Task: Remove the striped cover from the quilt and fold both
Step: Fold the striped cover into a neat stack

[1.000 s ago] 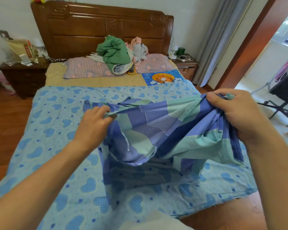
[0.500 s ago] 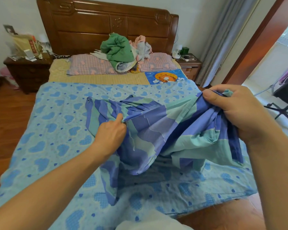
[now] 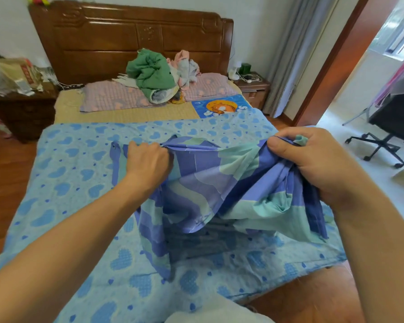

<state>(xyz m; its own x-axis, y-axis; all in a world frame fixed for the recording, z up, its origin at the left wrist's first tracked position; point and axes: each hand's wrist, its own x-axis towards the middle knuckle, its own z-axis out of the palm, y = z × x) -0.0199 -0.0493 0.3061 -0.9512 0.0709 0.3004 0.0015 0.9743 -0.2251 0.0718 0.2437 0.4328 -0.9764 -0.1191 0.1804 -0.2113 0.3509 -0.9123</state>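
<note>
Bright daylight from right; wide-angle distortion

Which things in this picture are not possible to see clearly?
Head view:
- Left hand fingertips: curled under the striped cover.
- Quilt beneath the cover: hidden by draped cloth.
- Left nightstand clutter: blurred.
- White item at the bottom edge: cut off.

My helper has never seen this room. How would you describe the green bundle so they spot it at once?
Start at the carved wooden headboard. Below its middle, on the pink pillows, lies the green bundle, crumpled. It is the only solid green cloth; the clothes beside it are pink and grey.
</note>
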